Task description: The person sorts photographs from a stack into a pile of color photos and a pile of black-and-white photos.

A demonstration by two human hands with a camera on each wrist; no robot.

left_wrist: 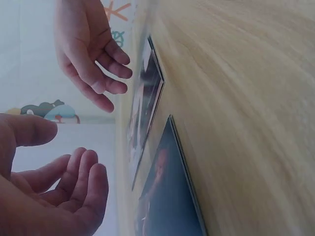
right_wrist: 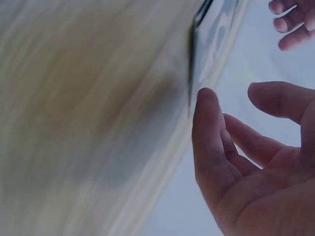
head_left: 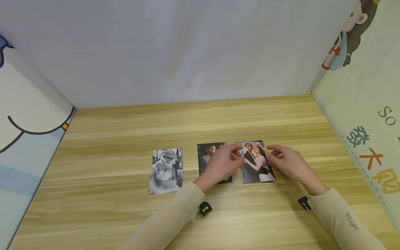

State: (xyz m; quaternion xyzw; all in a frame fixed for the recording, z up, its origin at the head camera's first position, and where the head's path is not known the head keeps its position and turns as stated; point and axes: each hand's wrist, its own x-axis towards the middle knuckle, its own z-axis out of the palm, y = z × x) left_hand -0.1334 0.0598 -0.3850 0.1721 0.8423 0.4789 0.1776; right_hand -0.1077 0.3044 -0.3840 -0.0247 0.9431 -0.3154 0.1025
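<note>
Three photo prints lie in a row on the wooden table. On the left is a black-and-white photo [head_left: 166, 171] of a person in a hat. Partly covered from the head view by my left hand [head_left: 224, 161] is a dark photo [head_left: 204, 152] in the middle. The colour photo [head_left: 254, 166] of a couple lies between my two hands, and its edge in the left wrist view looks like more than one layer. My right hand [head_left: 287, 163] is just beyond its right edge. Both hands hover with loosely bent fingers, thumbs apart, holding nothing.
The wooden table [head_left: 109, 139] meets a pale cloth wall [head_left: 187, 52] at the back. Printed panels stand at the left [head_left: 28, 86] and right [head_left: 359, 104] sides. A small black device [head_left: 205, 208] sits at the left wrist, another [head_left: 304, 203] at the right.
</note>
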